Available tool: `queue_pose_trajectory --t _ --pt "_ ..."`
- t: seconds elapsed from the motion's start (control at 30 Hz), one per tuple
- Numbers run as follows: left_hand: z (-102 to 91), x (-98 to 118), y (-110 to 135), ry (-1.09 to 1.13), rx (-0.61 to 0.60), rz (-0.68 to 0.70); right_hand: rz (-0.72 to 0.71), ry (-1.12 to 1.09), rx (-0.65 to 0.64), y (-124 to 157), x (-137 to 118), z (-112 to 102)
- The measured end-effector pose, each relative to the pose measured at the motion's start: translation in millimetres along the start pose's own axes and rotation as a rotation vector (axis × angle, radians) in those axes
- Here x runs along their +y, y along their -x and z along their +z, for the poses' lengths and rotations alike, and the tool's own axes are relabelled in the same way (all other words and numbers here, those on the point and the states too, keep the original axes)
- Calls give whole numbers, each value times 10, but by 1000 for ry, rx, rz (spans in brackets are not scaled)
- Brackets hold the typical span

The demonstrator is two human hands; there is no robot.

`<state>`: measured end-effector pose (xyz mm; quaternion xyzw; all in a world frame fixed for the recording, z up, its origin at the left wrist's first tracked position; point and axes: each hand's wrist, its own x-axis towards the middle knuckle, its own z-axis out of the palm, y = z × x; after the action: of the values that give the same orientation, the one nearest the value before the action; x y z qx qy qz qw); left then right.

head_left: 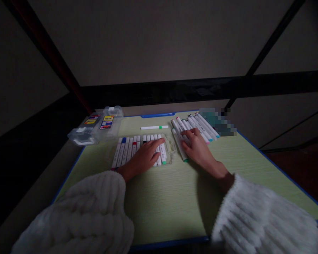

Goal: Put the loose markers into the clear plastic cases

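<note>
White markers [121, 153] lie side by side in a clear plastic tray [172, 155], in two groups, some with blue, red, black or green ends. Across the right-hand group rests my left hand [145, 154], open, its fingers stretched over the markers and its thumb apart. To the right, my right hand [197, 146] has its fingers bent and closed around a green-ended marker [178, 144] at the near-left side of a loose pile of markers [198, 125]. Part of that marker is hidden beneath the fingers.
A single white marker with a green band [154, 127] lies behind the tray. At the back left stands a clear plastic case [95, 127] with bright labels. The light-green table [161, 197] has a blue rim. A blurred patch covers the back-right corner.
</note>
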<state>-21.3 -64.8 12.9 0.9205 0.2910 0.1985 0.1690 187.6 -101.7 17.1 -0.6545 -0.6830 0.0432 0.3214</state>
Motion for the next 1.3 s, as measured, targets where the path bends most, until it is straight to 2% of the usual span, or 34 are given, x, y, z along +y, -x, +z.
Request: queue_pose_trajectory --t 0.13,0.3,0.7,1.3 --pt "7 -9 2 -7 2 1 58 188 -69 13 9 0" --pt "19 -20 3 -13 3 -1 44 260 -103 30 1 22" --pt "32 -32 1 -14 4 2 53 279 -145 36 -13 24" --pt "32 -42 2 -29 1 11 -20 286 -90 48 -17 19"
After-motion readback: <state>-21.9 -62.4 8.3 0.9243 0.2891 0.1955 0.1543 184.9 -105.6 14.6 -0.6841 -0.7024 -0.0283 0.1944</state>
